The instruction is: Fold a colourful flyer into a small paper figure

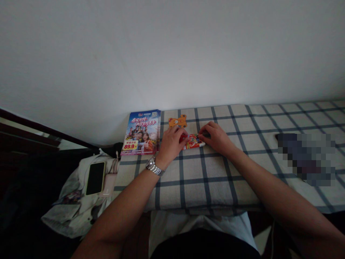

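A small red printed packet [193, 141] lies on the checked tablecloth [194, 187], between my two hands. My left hand [174, 141], with a metal watch [155, 167] at its wrist, covers the packet's left end, fingers bent and closed on it. At the other end, my right hand [214, 137] pinches the packet's edge between thumb and fingertips. An orange cartoon bear [178, 121] lies flat just beyond my left hand, its lower part hidden by my fingers.
A stack of colourful flyers [141, 133] sits left of my hands by the wall [172, 54]. A blurred-out dark item [306, 158] lies at the right. Below the table's left side, a phone [96, 178] rests on pale cloth [67, 216].
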Action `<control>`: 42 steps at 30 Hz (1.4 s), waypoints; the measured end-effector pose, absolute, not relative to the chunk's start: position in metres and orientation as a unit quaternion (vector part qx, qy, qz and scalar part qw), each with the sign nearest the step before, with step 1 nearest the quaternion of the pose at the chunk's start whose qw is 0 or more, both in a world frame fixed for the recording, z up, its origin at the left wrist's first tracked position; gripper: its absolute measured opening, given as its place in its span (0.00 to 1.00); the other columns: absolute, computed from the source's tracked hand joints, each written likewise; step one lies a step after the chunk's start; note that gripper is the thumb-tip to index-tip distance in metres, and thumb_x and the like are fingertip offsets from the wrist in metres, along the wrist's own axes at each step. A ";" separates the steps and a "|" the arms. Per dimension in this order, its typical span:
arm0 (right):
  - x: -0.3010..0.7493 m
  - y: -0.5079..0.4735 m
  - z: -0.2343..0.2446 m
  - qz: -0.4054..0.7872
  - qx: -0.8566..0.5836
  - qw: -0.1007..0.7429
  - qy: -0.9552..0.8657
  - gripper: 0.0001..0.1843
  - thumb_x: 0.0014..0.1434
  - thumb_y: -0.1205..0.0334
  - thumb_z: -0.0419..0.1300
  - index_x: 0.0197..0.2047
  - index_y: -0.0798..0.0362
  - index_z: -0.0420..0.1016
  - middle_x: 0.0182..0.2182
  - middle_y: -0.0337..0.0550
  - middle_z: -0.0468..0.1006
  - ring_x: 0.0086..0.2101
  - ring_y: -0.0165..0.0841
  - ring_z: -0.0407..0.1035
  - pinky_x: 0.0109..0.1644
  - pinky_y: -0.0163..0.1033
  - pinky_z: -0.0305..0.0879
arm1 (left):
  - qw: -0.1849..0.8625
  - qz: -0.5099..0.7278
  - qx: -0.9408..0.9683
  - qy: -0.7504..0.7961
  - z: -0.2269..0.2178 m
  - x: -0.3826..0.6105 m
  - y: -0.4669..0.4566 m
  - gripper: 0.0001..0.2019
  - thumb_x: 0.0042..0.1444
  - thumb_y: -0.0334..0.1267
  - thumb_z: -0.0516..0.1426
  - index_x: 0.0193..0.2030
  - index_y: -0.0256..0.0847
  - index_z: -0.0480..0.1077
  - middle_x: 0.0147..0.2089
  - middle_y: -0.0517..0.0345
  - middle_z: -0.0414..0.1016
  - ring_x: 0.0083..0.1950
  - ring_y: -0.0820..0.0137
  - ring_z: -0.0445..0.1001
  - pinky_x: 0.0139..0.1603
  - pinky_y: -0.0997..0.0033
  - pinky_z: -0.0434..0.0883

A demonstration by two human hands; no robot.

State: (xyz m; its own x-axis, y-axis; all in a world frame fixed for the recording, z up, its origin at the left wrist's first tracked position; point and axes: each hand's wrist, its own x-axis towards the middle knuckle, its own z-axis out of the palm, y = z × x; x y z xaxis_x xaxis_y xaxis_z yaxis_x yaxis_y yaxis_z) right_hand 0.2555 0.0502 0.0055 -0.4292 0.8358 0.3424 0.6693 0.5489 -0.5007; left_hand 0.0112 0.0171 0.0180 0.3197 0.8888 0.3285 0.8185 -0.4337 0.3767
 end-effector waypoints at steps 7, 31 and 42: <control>0.256 0.050 0.006 0.145 -0.454 0.281 -0.833 0.03 0.67 0.60 0.66 0.42 0.49 0.77 0.42 0.47 0.75 0.44 0.44 0.72 0.50 0.49 0.70 | 0.071 0.245 0.808 0.531 0.017 0.011 0.017 0.04 0.68 0.39 0.63 0.46 0.44 0.75 0.48 0.53 0.75 0.53 0.56 0.74 0.54 0.54 0.72; 0.255 0.049 0.008 0.132 -0.456 0.275 -0.836 0.03 0.66 0.61 0.67 0.41 0.49 0.78 0.41 0.47 0.76 0.44 0.44 0.72 0.50 0.49 0.70 | 0.078 0.234 0.820 0.517 0.019 0.012 0.016 0.07 0.69 0.41 0.62 0.52 0.49 0.79 0.51 0.52 0.74 0.55 0.55 0.73 0.56 0.52 0.71; 0.256 0.052 0.003 0.126 -0.461 0.264 -0.838 0.04 0.67 0.60 0.67 0.42 0.49 0.77 0.42 0.48 0.76 0.44 0.45 0.72 0.50 0.49 0.69 | 0.078 0.234 0.820 0.517 0.020 0.011 0.016 0.07 0.69 0.40 0.63 0.51 0.49 0.79 0.50 0.53 0.74 0.55 0.56 0.73 0.56 0.52 0.70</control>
State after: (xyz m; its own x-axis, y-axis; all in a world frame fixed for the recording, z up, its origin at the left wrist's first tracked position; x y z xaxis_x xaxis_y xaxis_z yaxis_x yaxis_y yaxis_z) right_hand 0.2557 0.0517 0.0033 -0.4360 0.8386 0.3267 0.7056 0.5438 -0.4543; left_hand 0.0113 0.0164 0.0202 0.3559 0.8845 0.3017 0.8113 -0.4527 0.3700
